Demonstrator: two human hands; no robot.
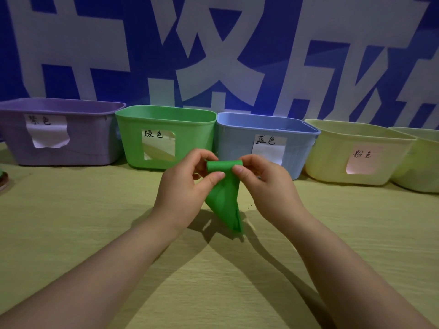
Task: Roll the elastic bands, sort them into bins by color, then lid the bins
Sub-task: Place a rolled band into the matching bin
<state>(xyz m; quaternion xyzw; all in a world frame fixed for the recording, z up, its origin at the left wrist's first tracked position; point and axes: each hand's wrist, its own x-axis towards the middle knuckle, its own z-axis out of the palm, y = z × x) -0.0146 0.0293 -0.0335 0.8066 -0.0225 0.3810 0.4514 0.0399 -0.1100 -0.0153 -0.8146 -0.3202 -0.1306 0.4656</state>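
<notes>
Rolling step: my left hand (190, 179) and right hand (259, 176) both pinch the green elastic band (224, 195) at its rolled top, tail hanging to the table (95, 233). Next, probably: finish rolling, drop into green bin (133, 138) just behind.

Blue backdrop wall (142, 24) spans the full width, printed with oversized pale block characters (209, 72). Below it is a yellowish wood-grain counter (71, 222) with a matte surface. Light is dim with a cool blue cast; dark shadows on the counter mid-frame.
</notes>
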